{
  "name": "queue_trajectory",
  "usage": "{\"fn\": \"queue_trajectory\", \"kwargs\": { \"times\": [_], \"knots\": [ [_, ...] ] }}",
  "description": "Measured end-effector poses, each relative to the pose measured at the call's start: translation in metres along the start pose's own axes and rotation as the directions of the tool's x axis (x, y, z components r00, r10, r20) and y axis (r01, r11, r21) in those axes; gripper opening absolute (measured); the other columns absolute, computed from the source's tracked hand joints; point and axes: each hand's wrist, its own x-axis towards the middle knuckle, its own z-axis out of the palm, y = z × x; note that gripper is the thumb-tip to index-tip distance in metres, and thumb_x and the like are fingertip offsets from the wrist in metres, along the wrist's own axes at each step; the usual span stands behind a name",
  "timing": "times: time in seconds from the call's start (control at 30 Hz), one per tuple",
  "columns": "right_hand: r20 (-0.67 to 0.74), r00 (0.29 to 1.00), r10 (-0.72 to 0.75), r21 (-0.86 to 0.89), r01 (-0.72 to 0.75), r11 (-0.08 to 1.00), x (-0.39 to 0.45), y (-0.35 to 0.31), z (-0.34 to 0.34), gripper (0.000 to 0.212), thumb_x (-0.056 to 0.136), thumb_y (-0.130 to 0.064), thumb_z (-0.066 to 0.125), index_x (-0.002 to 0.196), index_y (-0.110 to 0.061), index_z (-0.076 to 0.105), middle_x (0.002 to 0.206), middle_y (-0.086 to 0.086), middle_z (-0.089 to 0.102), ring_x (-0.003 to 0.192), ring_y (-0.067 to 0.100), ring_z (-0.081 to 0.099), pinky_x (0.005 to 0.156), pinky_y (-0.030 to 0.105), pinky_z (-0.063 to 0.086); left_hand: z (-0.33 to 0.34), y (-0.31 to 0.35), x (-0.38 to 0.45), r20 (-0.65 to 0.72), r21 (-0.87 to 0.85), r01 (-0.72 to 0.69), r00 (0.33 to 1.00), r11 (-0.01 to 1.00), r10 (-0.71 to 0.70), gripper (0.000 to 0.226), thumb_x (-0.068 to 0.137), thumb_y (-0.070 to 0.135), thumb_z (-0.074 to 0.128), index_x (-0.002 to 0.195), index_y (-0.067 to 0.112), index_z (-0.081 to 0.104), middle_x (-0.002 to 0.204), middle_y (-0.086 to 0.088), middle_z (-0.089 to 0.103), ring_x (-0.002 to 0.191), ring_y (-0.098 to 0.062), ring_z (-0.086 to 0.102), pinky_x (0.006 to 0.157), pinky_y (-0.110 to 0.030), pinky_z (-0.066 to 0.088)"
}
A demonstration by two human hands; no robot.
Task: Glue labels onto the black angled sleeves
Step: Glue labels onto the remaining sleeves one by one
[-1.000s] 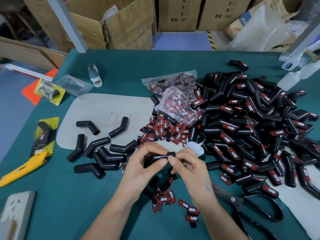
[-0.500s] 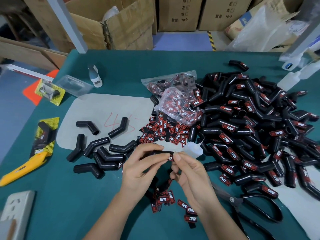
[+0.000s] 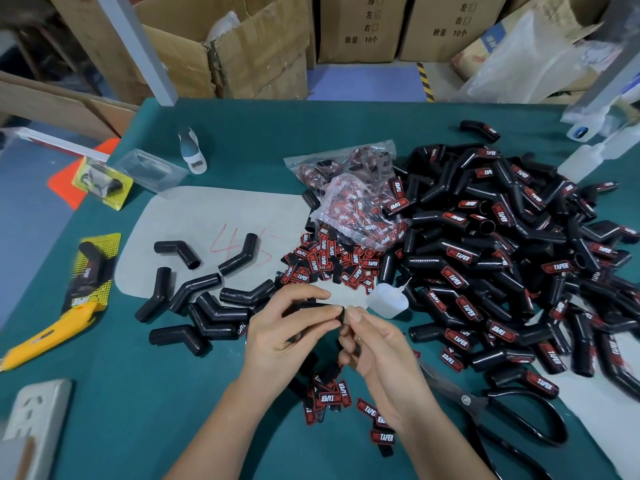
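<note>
Since a second ago your hands have drawn slightly apart and the sleeve end now pokes out between your fingertips, where before both hands closed over it together. Your left hand [image 3: 284,336], at lower centre of the frame, has its fingers and thumb curled round a black angled sleeve [image 3: 337,314], of which little more than the dark open end shows. Your right hand [image 3: 375,351], just to the right, has its fingertips brought together at that end; whether they pinch a label there or only touch the sleeve, you cannot tell from this view.

Left of your hands, a loose group of unlabelled sleeves [image 3: 207,299] lies partly on a pale sheet [image 3: 194,223] marked with red numerals. Right of centre a large pile of labelled sleeves [image 3: 502,258] fills much of the green table [image 3: 121,393]. Between the two, a heap of red-and-black labels [image 3: 329,259] sits below a clear bag of labels [image 3: 356,199]. More loose labels [image 3: 332,396] lie under your wrists. A small translucent glue bottle [image 3: 386,299] lies just above your right hand, touching the edge of the big pile.

Black scissors [image 3: 502,414] lie at lower right. A yellow utility knife [image 3: 45,336] lies at the left edge, with a white power strip [image 3: 34,420] in the lower left corner. Cardboard boxes [image 3: 242,46] stand along the top of the frame.
</note>
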Motion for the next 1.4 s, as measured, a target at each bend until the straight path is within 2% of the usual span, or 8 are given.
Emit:
{"fn": "queue_trajectory", "kwargs": {
  "times": [0.17, 0.37, 0.67, 0.8, 0.93, 1.03, 1.13, 1.4],
  "knots": [
    [-0.007, 1.000, 0.005, -0.007, -0.005, 1.000, 0.001, 0.001, -0.001, 0.026, 0.096, -0.039, 0.066, 0.084, -0.018, 0.072, 0.079, 0.000, 0.049, 0.071, 0.009, 0.047, 0.066, 0.022, 0.047, -0.002, 0.000, 0.001, 0.017, -0.028, 0.034, 0.999, 0.999, -0.033, 0.014, 0.092, 0.018, 0.078, 0.101, 0.009, 0.084, 0.114, -0.002, 0.070, 0.106, -0.017, 0.069, 0.092, -0.027, 0.053],
    [-0.021, 1.000, -0.001, 0.022, 0.002, 1.000, 0.002, 0.000, -0.002, 0.027, 0.094, -0.036, 0.068, 0.089, -0.010, 0.072, 0.079, 0.000, 0.051, 0.070, 0.008, 0.047, 0.065, 0.022, 0.047, -0.007, 0.002, 0.001, 0.050, -0.102, 0.085, 0.996, 0.991, -0.080, 0.017, 0.095, 0.023, 0.076, 0.108, 0.016, 0.084, 0.117, 0.004, 0.070, 0.099, -0.023, 0.071, 0.069, -0.036, 0.061],
    [-0.002, 0.999, -0.054, -0.050, 0.054, 0.997, 0.002, -0.001, -0.004, 0.024, 0.094, -0.038, 0.070, 0.086, -0.016, 0.078, 0.077, 0.000, 0.043, 0.070, 0.009, 0.044, 0.068, 0.023, 0.046, -0.013, 0.004, 0.004, 0.123, -0.123, 0.093, 0.989, 0.988, -0.078, 0.019, 0.098, 0.018, 0.072, 0.113, 0.013, 0.082, 0.118, -0.002, 0.070, 0.099, -0.023, 0.071, 0.065, -0.029, 0.061],
    [0.010, 0.995, -0.097, -0.128, 0.097, 0.987, 0.003, 0.001, -0.004, 0.030, 0.086, -0.041, 0.076, 0.102, -0.015, 0.082, 0.083, -0.003, 0.057, 0.073, 0.009, 0.050, 0.068, 0.023, 0.046, -0.014, 0.004, 0.003, 0.150, -0.127, 0.085, 0.986, 0.988, -0.065, 0.021, 0.099, 0.014, 0.069, 0.116, 0.011, 0.081, 0.121, -0.002, 0.069, 0.101, -0.023, 0.071, 0.067, -0.026, 0.062],
    [-0.064, 0.976, -0.210, -0.306, 0.182, 0.935, 0.005, 0.002, -0.004, 0.024, 0.079, -0.044, 0.081, 0.092, -0.024, 0.084, 0.084, -0.011, 0.062, 0.071, 0.007, 0.055, 0.065, 0.017, 0.046, -0.012, 0.004, 0.001, 0.168, -0.130, 0.082, 0.984, 0.988, -0.060, 0.023, 0.103, 0.017, 0.064, 0.119, 0.009, 0.079, 0.124, -0.002, 0.068, 0.104, -0.025, 0.070, 0.073, -0.028, 0.063],
    [-0.072, 0.966, -0.248, -0.305, 0.216, 0.928, 0.005, 0.003, -0.006, 0.019, 0.078, -0.043, 0.082, 0.086, -0.026, 0.084, 0.081, -0.013, 0.059, 0.068, 0.007, 0.054, 0.065, 0.017, 0.046, -0.012, 0.006, 0.002, 0.163, -0.113, 0.071, 0.985, 0.991, -0.052, 0.022, 0.101, 0.013, 0.066, 0.118, 0.008, 0.079, 0.123, -0.002, 0.069, 0.105, -0.023, 0.071, 0.082, -0.034, 0.062],
    [-0.063, 0.964, -0.259, -0.281, 0.232, 0.931, 0.004, 0.003, -0.007, 0.019, 0.077, -0.042, 0.083, 0.082, -0.024, 0.082, 0.080, -0.011, 0.056, 0.069, 0.007, 0.051, 0.066, 0.018, 0.045, -0.013, 0.008, 0.005, 0.098, -0.083, 0.045, 0.995, 0.996, -0.037, 0.019, 0.095, 0.013, 0.072, 0.112, 0.008, 0.081, 0.118, -0.002, 0.073, 0.107, -0.020, 0.072, 0.093, -0.031, 0.057],
    [-0.054, 0.948, -0.314, -0.230, 0.294, 0.928, 0.003, 0.006, -0.004, 0.032, 0.074, -0.052, 0.089, 0.081, -0.022, 0.081, 0.080, -0.012, 0.056, 0.071, 0.006, 0.052, 0.068, 0.018, 0.046, -0.006, 0.008, -0.002, -0.104, -0.017, -0.090, 0.991, 0.996, 0.088, 0.022, 0.089, 0.008, 0.081, 0.111, 0.007, 0.079, 0.121, 0.001, 0.073, 0.108, -0.018, 0.072, 0.093, -0.028, 0.056]
  ]
}}
